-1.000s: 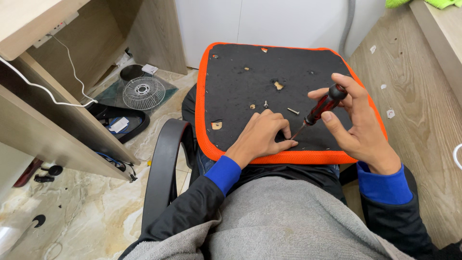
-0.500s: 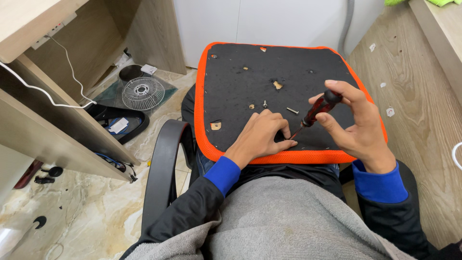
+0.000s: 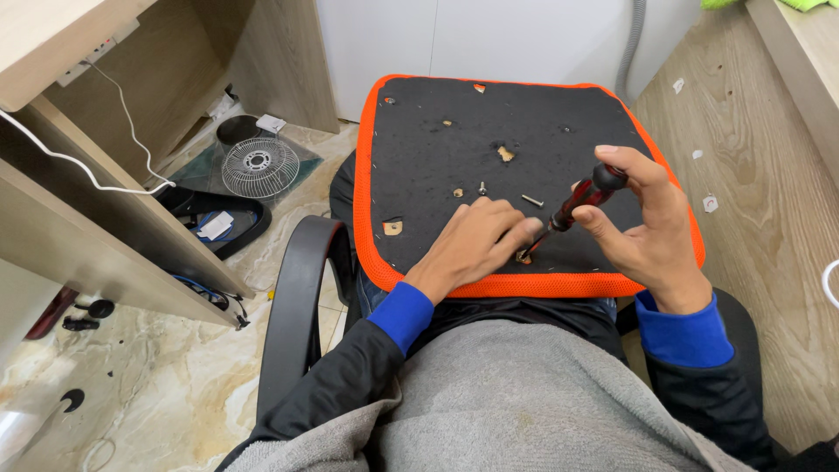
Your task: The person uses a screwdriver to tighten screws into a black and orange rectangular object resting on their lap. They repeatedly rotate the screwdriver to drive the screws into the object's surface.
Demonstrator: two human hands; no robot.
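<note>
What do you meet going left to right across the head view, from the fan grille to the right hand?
Fan grille → chair armrest → left hand → screwdriver → right hand.

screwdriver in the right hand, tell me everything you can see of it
The screwdriver has a glossy red-and-black handle with a rounded black cap and a thin metal shaft. It tilts down to the left, the tip meeting a small hole near the front edge of the seat cushion. The right hand grips the handle, forefinger over the cap; the left hand has fingertips beside the tip.
</note>
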